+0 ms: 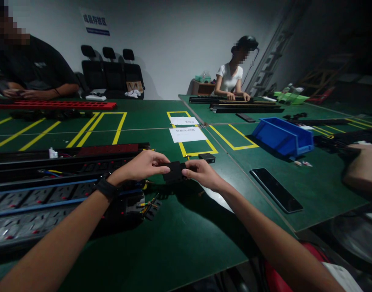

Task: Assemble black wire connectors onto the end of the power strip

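We hold a flat black piece [173,172] between our two hands, above the green table [186,251]. Our left hand [147,164] pinches its left side, thumb on top, and our right hand [201,172] grips its right end with the fingers drawn in close. We cannot tell whether the piece is one part or two, since our fingers cover its right end.

Just beyond our right hand sits a small black box [206,157], and farther out from both hands lie white sheets [188,135] near yellow tape [201,153]. The nearest crowding is on our left: long socket strips [48,196] run below and beside the left forearm, which crosses over them, and loose wire ends [147,206] poke out just below our left hand. A dark wristband [106,186] circles that wrist.

To the right of our right hand we see a phone [275,190], with a blue bin [283,136] beyond it and another person's arm [364,166] at the far right. Well beyond our hands, a person in white [231,79] handles dark rails [246,108]; beyond our left hand, a person in black [36,65] sits behind a red rail [58,105].
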Available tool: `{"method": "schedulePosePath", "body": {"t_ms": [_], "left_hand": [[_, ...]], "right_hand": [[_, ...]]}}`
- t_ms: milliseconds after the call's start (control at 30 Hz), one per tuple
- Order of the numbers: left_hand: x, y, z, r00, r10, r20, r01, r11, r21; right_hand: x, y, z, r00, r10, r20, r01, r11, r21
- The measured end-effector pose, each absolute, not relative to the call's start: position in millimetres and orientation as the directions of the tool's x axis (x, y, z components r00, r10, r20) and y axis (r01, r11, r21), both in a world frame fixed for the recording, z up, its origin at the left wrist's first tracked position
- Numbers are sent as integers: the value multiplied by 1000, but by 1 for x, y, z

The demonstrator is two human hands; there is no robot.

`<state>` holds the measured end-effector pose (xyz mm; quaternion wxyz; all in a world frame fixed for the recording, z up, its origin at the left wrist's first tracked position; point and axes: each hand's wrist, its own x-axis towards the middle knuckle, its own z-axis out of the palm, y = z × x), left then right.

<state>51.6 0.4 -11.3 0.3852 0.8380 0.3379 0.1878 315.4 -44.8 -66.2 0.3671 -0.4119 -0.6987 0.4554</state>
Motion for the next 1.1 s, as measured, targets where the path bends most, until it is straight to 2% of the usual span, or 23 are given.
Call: {"method": "schedulePosePath", "body": {"t_ms": [100, 233, 400, 633, 767, 1100], "left_hand": [[51, 1, -12, 678, 732, 63, 393, -433, 811], [50, 2, -13, 641, 756, 135, 385, -469, 795], [51, 2, -12, 665, 746, 41, 398, -400, 826], [52, -1, -4, 711, 703, 35, 406, -451, 795], [51, -1, -6, 716, 697, 47, 369, -434, 822], [53, -4, -2, 701, 713, -24, 413, -379, 828]], "right_hand": [[314, -49, -61, -395, 915, 86, 145, 154, -977], [312, -52, -57, -386, 922, 39, 73, 72, -995], [311, -53, -60, -382, 924, 4, -23, -6, -1000], [307, -58, -60, -431, 902, -9, -95, -55, -994], [306, -59, -62, -433, 901, -19, -108, -73, -991], [307, -56, -70, -513, 859, 5, -153, -86, -985]]}}
